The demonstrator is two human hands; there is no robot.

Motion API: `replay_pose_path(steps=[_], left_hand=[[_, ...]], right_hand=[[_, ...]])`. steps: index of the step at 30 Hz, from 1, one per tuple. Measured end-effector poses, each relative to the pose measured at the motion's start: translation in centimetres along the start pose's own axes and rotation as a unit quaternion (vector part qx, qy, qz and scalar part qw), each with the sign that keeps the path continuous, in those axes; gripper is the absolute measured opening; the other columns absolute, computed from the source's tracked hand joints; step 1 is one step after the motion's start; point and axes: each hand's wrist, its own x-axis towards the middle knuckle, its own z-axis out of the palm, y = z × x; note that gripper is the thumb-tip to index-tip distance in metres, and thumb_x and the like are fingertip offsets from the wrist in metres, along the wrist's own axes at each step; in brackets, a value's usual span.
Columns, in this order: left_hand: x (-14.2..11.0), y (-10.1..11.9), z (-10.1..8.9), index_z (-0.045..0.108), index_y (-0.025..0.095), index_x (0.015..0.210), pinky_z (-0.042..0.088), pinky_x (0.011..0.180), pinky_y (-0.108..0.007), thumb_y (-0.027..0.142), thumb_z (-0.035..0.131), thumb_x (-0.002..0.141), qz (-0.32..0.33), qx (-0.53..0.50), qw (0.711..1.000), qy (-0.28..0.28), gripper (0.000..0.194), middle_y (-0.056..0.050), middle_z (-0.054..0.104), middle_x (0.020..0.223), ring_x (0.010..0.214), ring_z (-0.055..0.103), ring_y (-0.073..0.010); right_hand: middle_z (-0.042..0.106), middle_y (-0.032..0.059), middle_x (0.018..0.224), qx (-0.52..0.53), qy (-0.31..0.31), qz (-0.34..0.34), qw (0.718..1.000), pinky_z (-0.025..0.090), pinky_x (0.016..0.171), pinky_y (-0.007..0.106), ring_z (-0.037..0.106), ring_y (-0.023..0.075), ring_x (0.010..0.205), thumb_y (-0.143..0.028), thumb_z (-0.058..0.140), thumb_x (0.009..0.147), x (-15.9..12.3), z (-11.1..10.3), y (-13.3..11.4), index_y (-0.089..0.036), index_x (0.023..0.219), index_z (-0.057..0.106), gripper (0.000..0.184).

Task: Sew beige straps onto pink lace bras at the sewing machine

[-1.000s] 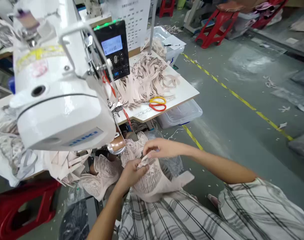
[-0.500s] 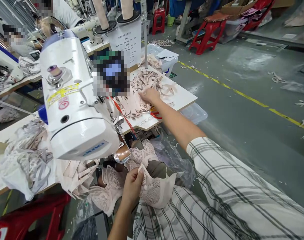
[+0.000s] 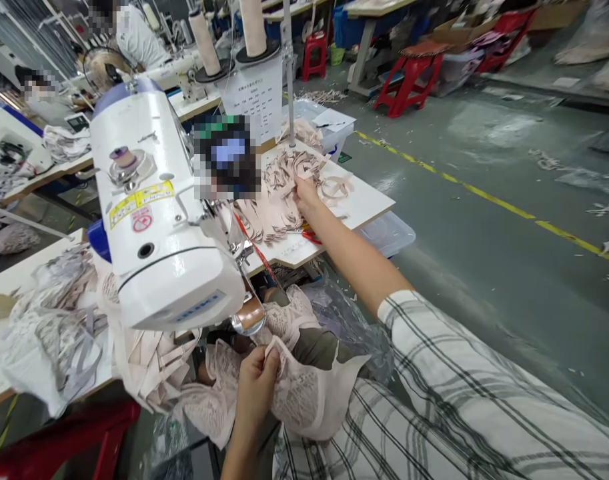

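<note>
At near centre, beside the machine (image 3: 179,283), your left hand (image 3: 257,380) pinches the edge of the lace cup (image 3: 301,400), which rests against your shirt (image 3: 414,400). Farther right, your right hand's fingertips meet the strips (image 3: 271,217); whether they grip one cannot be told. Best practice: separate a single strip, clear of the scissors (image 3: 311,238).

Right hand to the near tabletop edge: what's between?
Head view: red-handled scissors, partly covered by the forearm, plus ends of pale fabric strips, between right hand and near edge of the white tabletop.
</note>
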Motion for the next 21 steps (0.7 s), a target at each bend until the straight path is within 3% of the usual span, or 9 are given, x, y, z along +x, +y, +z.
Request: replay_pose_path(steps=[3, 4, 6, 8, 10, 12, 14, 17, 21], left_hand=[[-0.4, 0.4, -1.0, 0.061, 0.016, 0.066, 0.040, 0.062, -0.025, 0.068, 0.059, 0.080, 0.007, 0.044, 0.998, 0.046, 0.054, -0.001, 0.056, 0.065, 0.067, 0.051, -0.0170], [-0.5, 0.6, -1.2, 0.064, 0.016, 0.068, 0.043, 0.065, -0.026, 0.068, 0.060, 0.080, 0.011, 0.047, 0.997, 0.061, 0.053, -0.002, 0.060, 0.067, 0.071, 0.055, -0.0190], [-0.8, 1.4, -1.3, 0.070, 0.016, 0.078, 0.048, 0.073, -0.027, 0.067, 0.062, 0.078, 0.029, 0.046, 0.993, 0.103, 0.051, -0.004, 0.067, 0.075, 0.080, 0.061, -0.0231], [-1.1, 2.4, -0.7, 0.074, 0.018, 0.088, 0.050, 0.078, -0.028, 0.066, 0.063, 0.077, 0.061, 0.055, 0.987, 0.139, 0.050, -0.006, 0.072, 0.085, 0.089, 0.065, -0.0256], [-1.4, 3.2, 0.4, 0.074, 0.019, 0.100, 0.051, 0.084, -0.030, 0.064, 0.065, 0.076, 0.100, 0.071, 0.979, 0.161, 0.052, -0.008, 0.074, 0.099, 0.096, 0.066, -0.0263], [-1.4, 3.4, 1.6, 0.071, 0.018, 0.109, 0.050, 0.088, -0.031, 0.063, 0.065, 0.076, 0.116, 0.079, 0.978, 0.152, 0.056, -0.010, 0.073, 0.105, 0.099, 0.066, -0.0259], [-1.4, 3.1, 2.5, 0.072, 0.017, 0.096, 0.050, 0.079, -0.030, 0.067, 0.061, 0.078, 0.095, 0.080, 0.989, 0.084, 0.054, -0.008, 0.072, 0.089, 0.085, 0.065, -0.0236], [-1.3, 2.2, 2.8, 0.060, 0.017, 0.063, 0.040, 0.059, -0.025, 0.073, 0.053, 0.081, 0.053, 0.060, 0.997, -0.020, 0.060, -0.001, 0.054, 0.059, 0.061, 0.049, -0.0159], [-1.5, 2.1, 2.0, 0.057, 0.017, 0.065, 0.034, 0.057, -0.023, 0.073, 0.054, 0.081, 0.031, 0.029, 0.999, -0.019, 0.059, 0.001, 0.049, 0.061, 0.061, 0.042, -0.0138]], right_hand=[[0.054, -0.0054, 0.067, 0.139, -0.068, 0.084, 0.984, 0.044, 0.051, 0.018, 0.048, 0.0043, 0.052, -0.039, 0.054, 0.099, -3.8, -2.3, -1.4, -0.013, 0.083, 0.058, 0.031], [0.043, -0.0077, 0.059, 0.170, -0.099, 0.104, 0.975, 0.036, 0.050, 0.014, 0.041, -0.0001, 0.046, -0.039, 0.038, 0.103, -6.0, -3.2, -1.3, -0.014, 0.071, 0.052, 0.044], [0.033, -0.0102, 0.051, 0.216, -0.167, 0.140, 0.952, 0.027, 0.042, 0.016, 0.028, 0.0017, 0.041, -0.046, 0.046, 0.097, -11.6, -4.5, -0.1, -0.019, 0.062, 0.043, 0.044], [0.032, -0.0103, 0.050, 0.242, -0.232, 0.167, 0.927, 0.028, 0.041, 0.019, 0.026, 0.0031, 0.040, -0.050, 0.062, 0.085, -17.9, -4.8, 1.8, -0.022, 0.062, 0.045, 0.040], [0.032, -0.0102, 0.050, 0.272, -0.284, 0.186, 0.901, 0.036, 0.044, 0.023, 0.025, 0.0056, 0.041, -0.056, 0.071, 0.075, -23.5, -4.4, 3.6, -0.024, 0.066, 0.051, 0.039], [0.032, -0.0091, 0.051, 0.371, -0.310, 0.195, 0.853, 0.040, 0.051, 0.024, 0.025, 0.0078, 0.044, -0.059, 0.073, 0.071, -27.4, -3.8, 4.9, -0.026, 0.071, 0.053, 0.038], [0.030, -0.0079, 0.053, 0.416, -0.298, 0.194, 0.837, 0.041, 0.055, 0.027, 0.021, 0.0092, 0.046, -0.060, 0.071, 0.074, -29.1, -3.5, 5.7, -0.028, 0.073, 0.054, 0.036], [0.038, -0.0056, 0.058, 0.394, -0.294, 0.209, 0.845, 0.044, 0.059, 0.031, 0.025, 0.0095, 0.047, -0.061, 0.069, 0.074, -29.0, -3.7, 6.6, -0.028, 0.074, 0.057, 0.035], [0.063, 0.0004, 0.075, 0.298, -0.387, 0.257, 0.834, 0.046, 0.063, 0.029, 0.056, 0.0131, 0.063, -0.052, 0.082, 0.064, -28.7, -4.5, 8.1, -0.026, 0.077, 0.068, 0.033]])
